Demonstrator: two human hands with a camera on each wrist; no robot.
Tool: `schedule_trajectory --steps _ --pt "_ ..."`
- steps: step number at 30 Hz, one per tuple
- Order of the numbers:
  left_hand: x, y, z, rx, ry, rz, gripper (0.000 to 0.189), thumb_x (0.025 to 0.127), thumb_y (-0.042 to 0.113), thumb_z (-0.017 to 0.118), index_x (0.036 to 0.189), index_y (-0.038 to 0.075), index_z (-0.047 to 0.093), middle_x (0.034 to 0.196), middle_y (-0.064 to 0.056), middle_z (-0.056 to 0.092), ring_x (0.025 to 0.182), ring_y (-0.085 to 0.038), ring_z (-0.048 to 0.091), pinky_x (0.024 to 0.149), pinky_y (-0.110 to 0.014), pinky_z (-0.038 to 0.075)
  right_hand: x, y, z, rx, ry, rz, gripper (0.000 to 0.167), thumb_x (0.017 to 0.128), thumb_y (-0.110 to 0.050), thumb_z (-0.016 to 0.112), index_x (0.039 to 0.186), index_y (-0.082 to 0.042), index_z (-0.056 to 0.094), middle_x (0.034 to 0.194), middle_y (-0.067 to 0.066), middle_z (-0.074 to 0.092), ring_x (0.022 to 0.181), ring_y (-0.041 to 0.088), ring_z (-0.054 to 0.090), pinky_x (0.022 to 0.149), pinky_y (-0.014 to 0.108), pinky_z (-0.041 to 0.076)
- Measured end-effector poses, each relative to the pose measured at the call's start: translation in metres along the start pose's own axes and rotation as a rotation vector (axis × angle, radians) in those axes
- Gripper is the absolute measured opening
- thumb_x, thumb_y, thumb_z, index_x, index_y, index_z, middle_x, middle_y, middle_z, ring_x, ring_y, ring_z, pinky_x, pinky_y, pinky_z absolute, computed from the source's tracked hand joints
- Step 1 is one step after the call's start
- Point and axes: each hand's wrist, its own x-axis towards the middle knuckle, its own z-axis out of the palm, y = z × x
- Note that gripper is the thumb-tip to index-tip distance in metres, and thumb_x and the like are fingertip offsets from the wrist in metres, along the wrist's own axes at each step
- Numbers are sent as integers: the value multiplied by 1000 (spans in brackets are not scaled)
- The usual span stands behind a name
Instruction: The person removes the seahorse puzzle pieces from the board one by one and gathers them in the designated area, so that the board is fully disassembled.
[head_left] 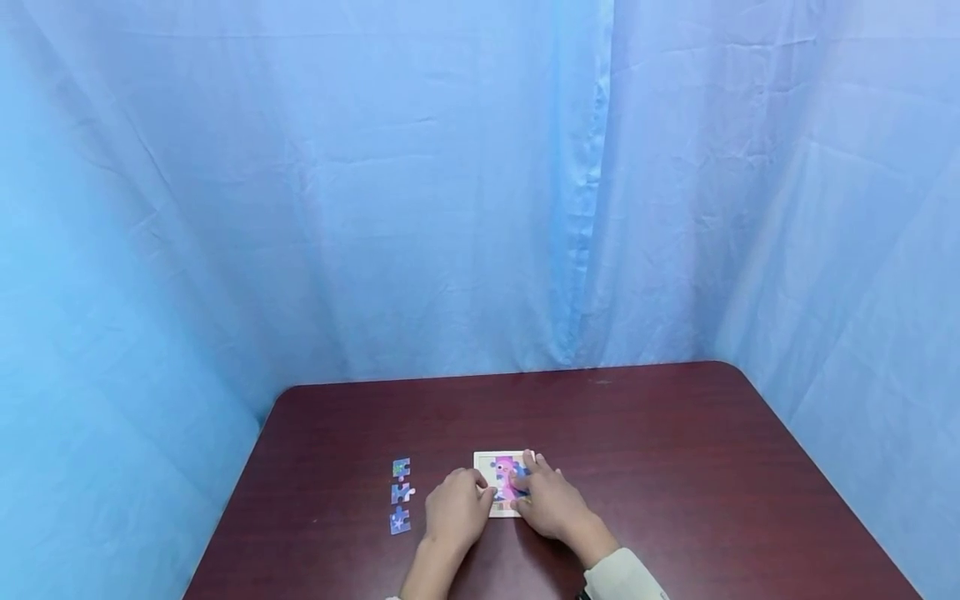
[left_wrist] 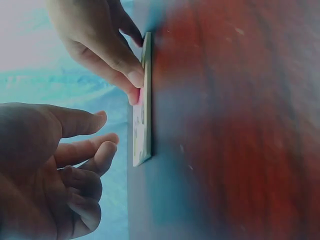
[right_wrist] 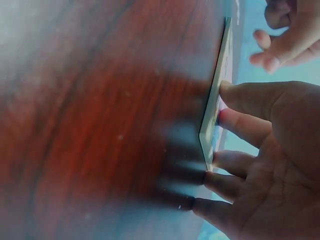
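Observation:
A small jigsaw board (head_left: pixel 480 456) with a pale frame lies flat on the table, a pink cartoon figure (head_left: pixel 506 468) showing among its fitted pieces. My right hand (head_left: pixel 555 504) lies over the board's right side. Its thumb (right_wrist: pixel 240 94) touches the near part of the frame, while the index finger presses on the picture and the other fingers spread toward the far right edge. At the board's left side is my left hand (head_left: pixel 457 507). Its thumb and index finger stand apart, nothing visible between them, and the other fingers curl loosely in the left wrist view.
Three loose blue jigsaw pieces lie in a column left of the board: an upper piece (head_left: pixel 401 467), a middle piece (head_left: pixel 401 493) and a lower piece (head_left: pixel 400 522). The dark red wooden table (head_left: pixel 637 442) has rounded far corners. Blue curtains (head_left: pixel 450 208) hang around it.

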Motion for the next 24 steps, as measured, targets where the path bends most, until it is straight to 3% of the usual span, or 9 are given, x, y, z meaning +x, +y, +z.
schedule_trajectory --steps 6,13,18,21,24 --pt "15 2 8 -19 -8 -12 17 88 22 82 100 10 81 94 -6 76 82 -26 76 67 -45 58 0 -2 -2 15 -11 -4 41 93 -19 76 131 -5 74 165 29 41 155 51 36 120 71 33" --pt "30 -1 23 10 -47 -31 21 87 22 83 103 9 82 99 -10 78 88 -29 76 71 -48 59 0 -3 -3 43 -33 -3 42 93 -19 75 132 -4 73 166 29 38 156 52 33 120 72 31" --pt "35 1 27 22 -89 -25 13 87 25 83 85 13 79 89 -8 76 80 -25 74 67 -45 57 -1 0 -2 47 -24 3 40 91 -16 76 129 -3 74 166 29 38 155 52 34 120 72 31" --pt "39 2 26 16 -92 -29 19 88 24 82 72 17 73 80 -5 73 70 -21 69 62 -43 54 0 0 -2 46 -19 -2 40 91 -16 76 129 -3 74 166 30 38 155 53 34 119 73 32" --pt "44 1 24 -20 -94 -45 20 88 20 81 69 17 74 77 -3 73 67 -19 65 60 -41 52 1 -1 -3 43 -20 -1 41 91 -16 76 130 -3 74 166 30 38 155 53 34 119 73 31"
